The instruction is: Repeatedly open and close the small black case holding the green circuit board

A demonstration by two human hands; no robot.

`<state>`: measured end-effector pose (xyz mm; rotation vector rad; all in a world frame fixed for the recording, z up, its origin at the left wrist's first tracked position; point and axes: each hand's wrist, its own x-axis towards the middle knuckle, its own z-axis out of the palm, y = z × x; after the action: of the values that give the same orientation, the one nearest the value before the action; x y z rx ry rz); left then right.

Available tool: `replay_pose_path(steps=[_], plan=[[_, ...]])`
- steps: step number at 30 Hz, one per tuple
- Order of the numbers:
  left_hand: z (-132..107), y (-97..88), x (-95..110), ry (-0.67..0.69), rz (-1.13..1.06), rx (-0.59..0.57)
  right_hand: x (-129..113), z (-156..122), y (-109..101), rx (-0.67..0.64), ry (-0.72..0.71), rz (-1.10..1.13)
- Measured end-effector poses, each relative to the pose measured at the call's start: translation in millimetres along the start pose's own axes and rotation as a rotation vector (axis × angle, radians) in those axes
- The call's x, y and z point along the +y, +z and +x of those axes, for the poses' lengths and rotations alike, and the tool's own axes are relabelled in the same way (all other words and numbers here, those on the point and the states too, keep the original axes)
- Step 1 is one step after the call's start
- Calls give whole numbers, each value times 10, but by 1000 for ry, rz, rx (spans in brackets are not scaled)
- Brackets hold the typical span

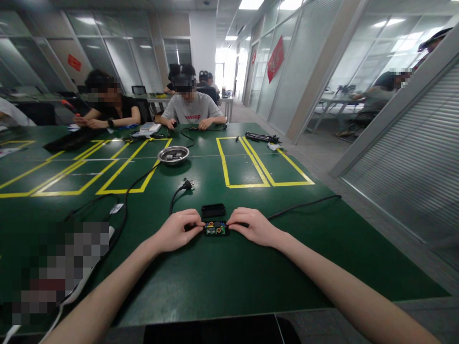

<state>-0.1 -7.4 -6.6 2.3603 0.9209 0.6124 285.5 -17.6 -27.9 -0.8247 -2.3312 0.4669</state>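
Observation:
An opened power adapter (215,229) lies on the green table in front of me, its circuit board with coils and small parts facing up. My left hand (181,230) pinches its left end between thumb and fingers. At the opposite end, my right hand (253,227) has a similar pinch. Whether the fingertips grip the casing or the cord ends, I cannot tell. Just behind it rests a black casing half (213,210), hollow side up. A cord with a black mains plug (187,185) runs behind my left hand. Another black cord (304,207) leads right from behind my right hand.
A metal bowl (173,155) with small metal parts stands farther back. Yellow tape (247,185) marks rectangles on the table (233,286). A small black tripod (263,138) lies at the far edge. Two people (193,107) work across the table. Cables and a blurred-out object occupy the left.

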Motion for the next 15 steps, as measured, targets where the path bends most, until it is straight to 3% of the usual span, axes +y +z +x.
replay_pose_path(steps=[11, 15], plan=[[-17, -28, 36, 45, 71, -39, 4, 16, -34, -103, -55, -119], [-5, -47, -11, 36, 79, 68, 11, 16, -37, -14, 5, 50]])
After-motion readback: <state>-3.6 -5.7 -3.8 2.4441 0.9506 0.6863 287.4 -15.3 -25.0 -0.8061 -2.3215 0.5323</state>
